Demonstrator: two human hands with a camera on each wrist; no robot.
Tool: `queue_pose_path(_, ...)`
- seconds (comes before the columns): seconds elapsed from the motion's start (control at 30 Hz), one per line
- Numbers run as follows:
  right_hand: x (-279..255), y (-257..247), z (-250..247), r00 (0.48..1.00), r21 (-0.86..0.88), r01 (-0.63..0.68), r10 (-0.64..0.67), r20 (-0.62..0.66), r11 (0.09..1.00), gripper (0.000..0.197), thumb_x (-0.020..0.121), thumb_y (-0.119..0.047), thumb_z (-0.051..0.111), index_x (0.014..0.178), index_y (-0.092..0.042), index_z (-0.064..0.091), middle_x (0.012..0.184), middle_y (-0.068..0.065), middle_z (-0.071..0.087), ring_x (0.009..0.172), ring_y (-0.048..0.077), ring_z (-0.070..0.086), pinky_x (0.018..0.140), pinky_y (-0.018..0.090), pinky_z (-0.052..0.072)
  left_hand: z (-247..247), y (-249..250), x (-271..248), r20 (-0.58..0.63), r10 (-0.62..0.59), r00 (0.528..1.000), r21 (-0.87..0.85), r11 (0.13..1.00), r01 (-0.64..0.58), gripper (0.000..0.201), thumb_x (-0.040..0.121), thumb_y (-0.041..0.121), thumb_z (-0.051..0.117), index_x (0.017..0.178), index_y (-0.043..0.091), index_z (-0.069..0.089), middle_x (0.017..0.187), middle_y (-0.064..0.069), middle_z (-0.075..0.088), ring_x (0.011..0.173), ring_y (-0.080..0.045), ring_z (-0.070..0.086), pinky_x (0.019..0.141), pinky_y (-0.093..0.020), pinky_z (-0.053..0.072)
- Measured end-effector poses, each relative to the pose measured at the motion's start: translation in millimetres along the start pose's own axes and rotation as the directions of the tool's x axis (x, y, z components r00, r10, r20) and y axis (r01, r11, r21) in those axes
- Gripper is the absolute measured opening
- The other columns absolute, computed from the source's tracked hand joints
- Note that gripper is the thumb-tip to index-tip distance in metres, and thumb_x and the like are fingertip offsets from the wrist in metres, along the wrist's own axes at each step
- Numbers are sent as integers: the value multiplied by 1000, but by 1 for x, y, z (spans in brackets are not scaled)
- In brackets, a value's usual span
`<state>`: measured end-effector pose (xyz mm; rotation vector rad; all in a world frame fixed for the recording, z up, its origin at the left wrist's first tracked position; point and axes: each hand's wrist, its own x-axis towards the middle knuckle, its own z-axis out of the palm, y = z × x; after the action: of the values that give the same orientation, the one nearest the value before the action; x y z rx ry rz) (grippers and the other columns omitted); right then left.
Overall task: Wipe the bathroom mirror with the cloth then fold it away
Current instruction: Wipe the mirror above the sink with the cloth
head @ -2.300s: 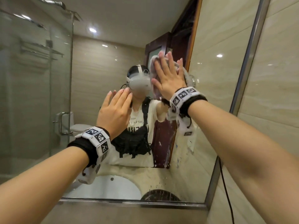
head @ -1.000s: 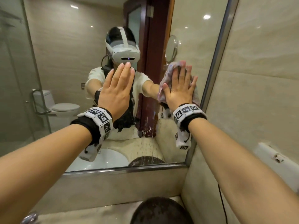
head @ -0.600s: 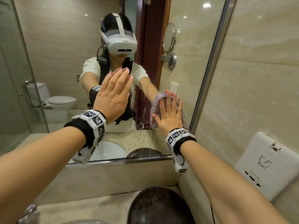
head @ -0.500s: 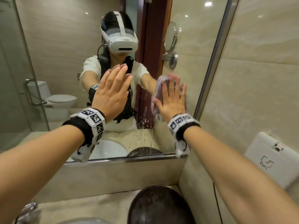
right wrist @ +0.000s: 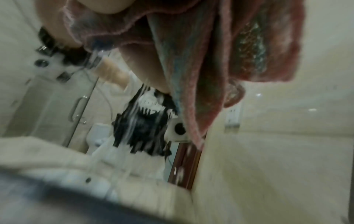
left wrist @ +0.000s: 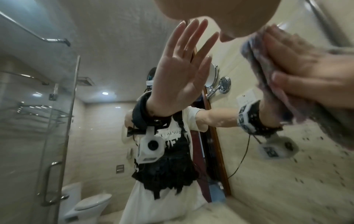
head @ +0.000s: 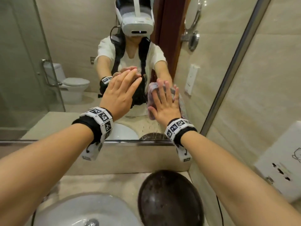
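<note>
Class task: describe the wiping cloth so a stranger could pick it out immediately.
Start at the large wall mirror above the white sink. Near its lower right corner, the right hand presses flat on a pinkish-grey fuzzy cloth. It is the only soft fabric against the glass.

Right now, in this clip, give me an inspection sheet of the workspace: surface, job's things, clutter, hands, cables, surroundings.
Surface: mirror, water droplets near its lower edge, right of centre.
Job's things: pinkish cloth, bunched and pressed flat on the glass low at the right.
Clutter: dark round dish on the counter beside the white basin.
Hands: right hand presses the cloth with straight fingers; left hand open, raised at the mirror, holding nothing.
Cables: thin black cable below the right forearm.
Surroundings: wall socket plate at right; toilet and glass shower door seen only reflected.
</note>
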<state>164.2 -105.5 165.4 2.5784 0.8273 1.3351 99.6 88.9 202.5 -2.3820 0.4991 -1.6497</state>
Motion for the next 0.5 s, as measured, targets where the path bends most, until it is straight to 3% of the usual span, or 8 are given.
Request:
queue_pose_path(0.03,-13,-8,10,999,-13,28,-28,17,1000,82,90,-46,29,146,-15,-23,153,10,-30,138,29,-33,110,55,-14,2,1,-5,-9,8,1000,-6,1000,-8,53,80,7,53,133,9,47,141,-16,39,129,-30,33,106,-43,28)
queue_pose_path(0.13,-46,-30,35,991,-42,108,-104,84,993,71,88,-41,28,149,-13,3,156,13,-17,140,31,-28,110,56,-16,3,6,-26,-4,11,1000,-44,999,-11,48,82,8,50,130,12,49,141,-14,34,129,-30,34,106,-44,30)
queue_pose_path(0.17,-54,-35,43,988,-35,130,-127,93,991,69,88,-40,27,148,-13,7,155,14,-21,140,32,-29,109,57,-17,5,6,-33,0,6,1000,-52,999,-6,47,82,7,48,128,12,50,142,-13,32,130,-29,33,107,-45,32)
queue_pose_path(0.27,-69,-41,65,976,-1,214,-214,33,977,70,90,-36,26,149,-11,-1,151,14,-32,139,32,-30,110,57,-18,15,1,-51,31,-34,999,-52,998,36,44,84,4,46,126,15,55,144,-11,28,132,-29,33,106,-47,35)
queue_pose_path(0.37,-87,-48,83,942,-16,334,-334,-32,943,76,90,-27,33,149,-13,-12,152,13,-31,141,31,-27,111,55,-23,31,-5,-65,104,-7,995,-110,994,18,47,83,5,50,128,18,53,146,-12,27,135,-32,32,107,-50,35)
queue_pose_path(0.5,-95,-44,94,921,11,383,-381,-80,924,64,89,-16,33,149,-16,9,152,8,-31,142,26,-26,112,51,-22,25,10,-78,90,-18,996,-71,997,24,39,85,11,51,123,13,58,142,-12,31,132,-29,33,109,-44,31)
